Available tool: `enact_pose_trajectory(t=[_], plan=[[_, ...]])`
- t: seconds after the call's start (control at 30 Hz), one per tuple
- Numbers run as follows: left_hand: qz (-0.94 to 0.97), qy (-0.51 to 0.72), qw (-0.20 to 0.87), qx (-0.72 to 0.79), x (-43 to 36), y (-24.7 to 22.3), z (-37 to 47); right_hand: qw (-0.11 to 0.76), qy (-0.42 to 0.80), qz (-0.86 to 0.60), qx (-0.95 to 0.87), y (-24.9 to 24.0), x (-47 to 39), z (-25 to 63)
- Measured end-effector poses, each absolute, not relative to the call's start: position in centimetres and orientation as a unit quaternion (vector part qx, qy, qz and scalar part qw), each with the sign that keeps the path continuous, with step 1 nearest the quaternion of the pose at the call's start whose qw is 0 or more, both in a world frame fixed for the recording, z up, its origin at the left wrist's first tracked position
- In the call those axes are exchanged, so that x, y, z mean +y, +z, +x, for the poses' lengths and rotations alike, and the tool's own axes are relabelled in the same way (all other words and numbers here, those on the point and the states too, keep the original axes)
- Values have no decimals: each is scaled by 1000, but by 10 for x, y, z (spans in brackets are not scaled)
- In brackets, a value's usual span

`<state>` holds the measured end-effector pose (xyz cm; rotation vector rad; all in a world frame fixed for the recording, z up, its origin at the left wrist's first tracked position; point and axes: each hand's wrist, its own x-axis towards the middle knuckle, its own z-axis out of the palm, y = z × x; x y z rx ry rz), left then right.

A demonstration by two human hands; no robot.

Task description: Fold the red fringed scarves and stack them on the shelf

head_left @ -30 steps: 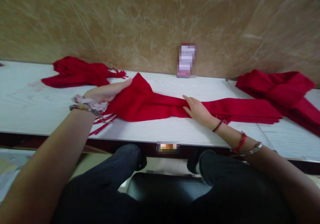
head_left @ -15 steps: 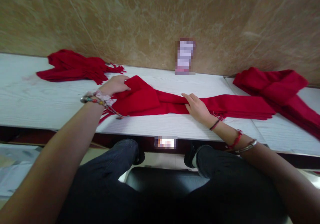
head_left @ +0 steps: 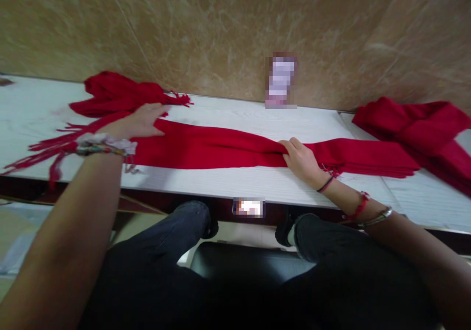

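Fingers of the right hand are bent and seem to grip the red fringed scarf at the place where it becomes narrow and bunched. The left hand lies over its left part with the fingers stretched out, and seems to grasp nothing. This scarf lies lengthwise on the white table, with the fringe at its left end. Behind its left part is a crumpled scarf; near its right end, a loosely folded scarf. I judge that the step in hand is to lay the scarf straight; the next move would call for a firm right grip and careful smoothing of the bunched middle.
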<state>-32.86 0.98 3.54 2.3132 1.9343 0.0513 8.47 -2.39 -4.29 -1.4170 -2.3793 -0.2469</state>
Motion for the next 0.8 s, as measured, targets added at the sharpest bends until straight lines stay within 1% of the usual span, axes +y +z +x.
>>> enact_pose_trajectory(t=[0.13,0.23,0.4,0.6,0.7,0.8], plan=[[801,-20,98,590,24,28,-294,180,-103,-496,-843,-44,-24,87],[812,-53,123,569,32,21,-289,172,-107,-488,-849,-44,-24,88],[836,-18,44,547,36,14,-283,147,-99,-480,-859,-40,-25,86],[859,-75,81,500,49,10,-257,118,-97,-467,-871,-36,-28,86],[857,-81,10,509,47,22,-259,110,-90,-465,-874,-36,-29,88],[854,-33,-101,510,29,40,-266,98,-88,-473,-871,-36,-30,92]])
